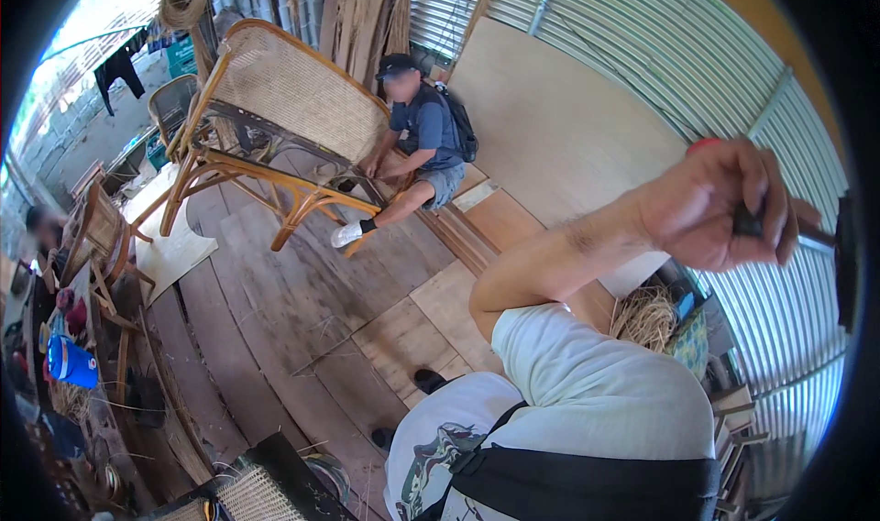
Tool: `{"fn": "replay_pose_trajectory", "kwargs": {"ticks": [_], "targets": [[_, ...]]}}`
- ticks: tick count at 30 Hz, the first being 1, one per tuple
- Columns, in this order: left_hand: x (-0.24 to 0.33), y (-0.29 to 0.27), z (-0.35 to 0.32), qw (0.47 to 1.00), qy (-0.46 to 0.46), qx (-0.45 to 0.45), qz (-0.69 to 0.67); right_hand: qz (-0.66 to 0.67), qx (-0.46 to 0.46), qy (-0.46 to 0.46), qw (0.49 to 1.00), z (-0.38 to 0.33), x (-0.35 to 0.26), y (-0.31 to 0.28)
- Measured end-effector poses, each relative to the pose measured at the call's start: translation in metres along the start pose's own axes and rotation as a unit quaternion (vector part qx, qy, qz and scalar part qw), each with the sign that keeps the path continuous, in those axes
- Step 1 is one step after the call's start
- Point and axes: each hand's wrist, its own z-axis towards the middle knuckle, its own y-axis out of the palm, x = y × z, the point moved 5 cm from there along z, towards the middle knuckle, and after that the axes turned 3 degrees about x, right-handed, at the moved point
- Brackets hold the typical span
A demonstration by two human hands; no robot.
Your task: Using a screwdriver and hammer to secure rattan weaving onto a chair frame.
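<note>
Plank floor (275, 338) of a workshop, with furniture and loose material set on it.

A large rattan bench (275, 109) with a woven cane back stands tilted on the floor toward its far edge, and a person sits on the boards (422, 136) at the bench's right end. A pale plywood sheet (174, 246) lies flat near the left edge, beside a smaller cane chair (101, 237). Another big plywood panel (559, 127) leans up from the floor's right side. A heap of straw-coloured fibre (646, 315) rests at the right edge, and thin loose strands (321, 351) lie scattered mid-floor.
</note>
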Motion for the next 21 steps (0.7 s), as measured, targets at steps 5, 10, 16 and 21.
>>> {"fn": "replay_pose_trajectory", "kwargs": {"ticks": [5,10,16,21], "targets": [[-0.035,0.016,0.011,0.976,-0.025,-0.075,-0.202,-0.036,-0.13,-0.09,0.987,-0.003,-0.004,0.041],[-0.046,0.027,0.01,0.97,-0.038,-0.124,-0.207,0.008,-0.124,-0.064,0.99,-0.002,0.005,0.049],[-0.048,0.037,0.009,0.979,-0.005,-0.16,-0.123,-0.004,-0.121,-0.09,0.989,-0.008,0.003,0.06],[-0.048,0.035,0.005,0.986,-0.031,-0.11,-0.122,0.013,-0.105,-0.1,0.989,-0.006,-0.011,0.063]]}}
